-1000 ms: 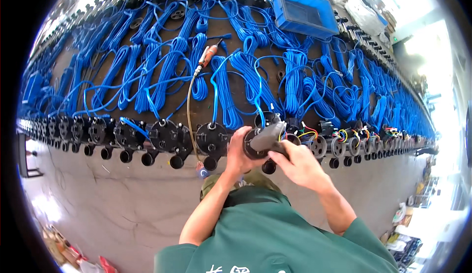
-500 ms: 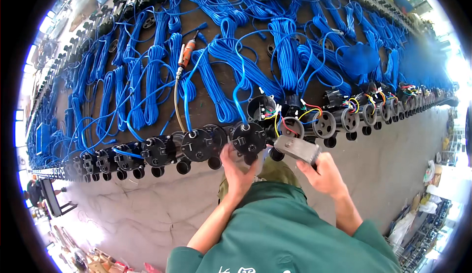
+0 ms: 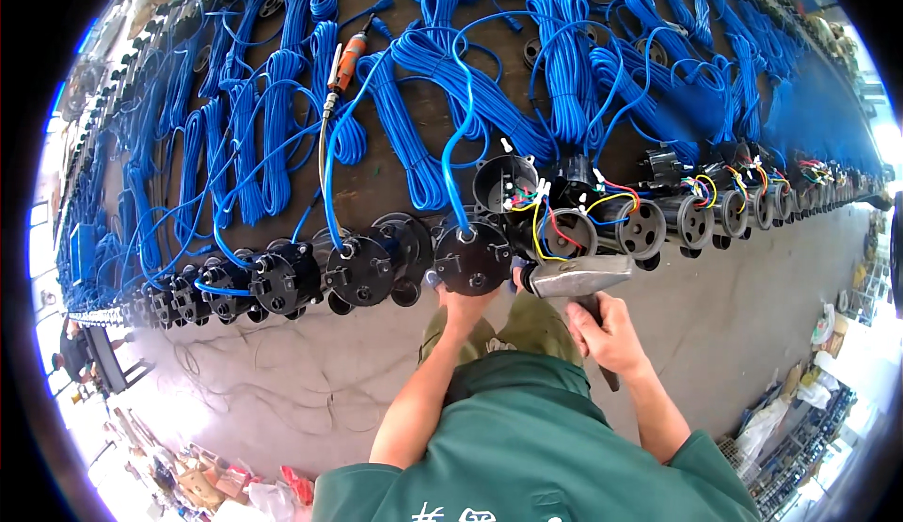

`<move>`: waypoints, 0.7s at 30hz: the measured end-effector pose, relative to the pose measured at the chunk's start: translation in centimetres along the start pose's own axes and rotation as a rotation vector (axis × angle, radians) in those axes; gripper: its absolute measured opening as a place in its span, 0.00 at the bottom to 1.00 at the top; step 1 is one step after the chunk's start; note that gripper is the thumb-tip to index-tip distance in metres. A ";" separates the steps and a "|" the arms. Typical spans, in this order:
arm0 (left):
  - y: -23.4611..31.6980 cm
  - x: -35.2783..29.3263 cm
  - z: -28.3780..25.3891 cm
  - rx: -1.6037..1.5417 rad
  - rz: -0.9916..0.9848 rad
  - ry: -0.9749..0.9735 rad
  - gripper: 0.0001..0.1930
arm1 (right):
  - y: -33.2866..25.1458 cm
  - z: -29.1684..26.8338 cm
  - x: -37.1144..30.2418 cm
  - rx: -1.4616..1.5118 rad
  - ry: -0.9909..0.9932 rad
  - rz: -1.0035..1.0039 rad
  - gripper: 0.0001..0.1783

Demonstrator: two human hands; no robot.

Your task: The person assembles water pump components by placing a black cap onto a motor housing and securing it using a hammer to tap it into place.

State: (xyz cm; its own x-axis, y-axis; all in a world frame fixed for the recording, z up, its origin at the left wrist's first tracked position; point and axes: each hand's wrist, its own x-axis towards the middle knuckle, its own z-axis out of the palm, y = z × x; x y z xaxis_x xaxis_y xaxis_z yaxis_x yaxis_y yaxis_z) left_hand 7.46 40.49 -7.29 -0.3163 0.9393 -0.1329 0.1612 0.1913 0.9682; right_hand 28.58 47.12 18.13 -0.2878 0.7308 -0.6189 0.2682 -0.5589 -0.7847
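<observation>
At the table's near edge, a black round motor housing (image 3: 473, 261) has its flat end cap turned up toward me and a blue cable rising from it. My left hand (image 3: 461, 310) grips this housing from below; its fingertips are mostly hidden behind the cap. In my right hand (image 3: 607, 336) is a hammer (image 3: 585, 276), its grey metal head to the right of the housing and its dark handle wrapped by my fingers. The head's left end lies close to the housing's right side; whether they touch I cannot tell.
Similar capped housings (image 3: 360, 271) line the edge leftward. Open ones (image 3: 569, 233) with coloured wires stand rightward. Bundled blue cables (image 3: 409, 132) cover the dark table (image 3: 395, 179). An orange-handled power screwdriver (image 3: 348, 61) lies among them. Boxes and bags (image 3: 212, 484) sit on the floor at lower left.
The hammer has turned: its head now lies more level, with the handle pointing down. My left hand has slipped further beneath the housing. The whole view has shifted slightly.
</observation>
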 end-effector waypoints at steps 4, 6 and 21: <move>1.8 0.5 0.2 -0.014 0.067 0.047 0.27 | -3.6 0.6 -0.9 0.248 0.075 -0.201 0.16; 1.4 0.3 0.0 0.008 -0.035 -0.028 0.25 | 0.0 0.9 -0.2 0.330 0.006 -0.222 0.16; 0.2 -0.5 -0.4 0.025 -0.093 0.016 0.30 | -2.5 -0.9 -1.3 0.278 0.012 -0.051 0.16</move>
State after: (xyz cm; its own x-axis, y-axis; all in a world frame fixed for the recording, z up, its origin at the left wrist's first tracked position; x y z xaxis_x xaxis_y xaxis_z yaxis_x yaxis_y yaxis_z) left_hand 7.33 39.91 -6.97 -0.3458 0.9124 -0.2188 0.1533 0.2850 0.9462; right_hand 29.12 47.94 20.98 -0.2830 0.7647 -0.5790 -0.0093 -0.6058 -0.7955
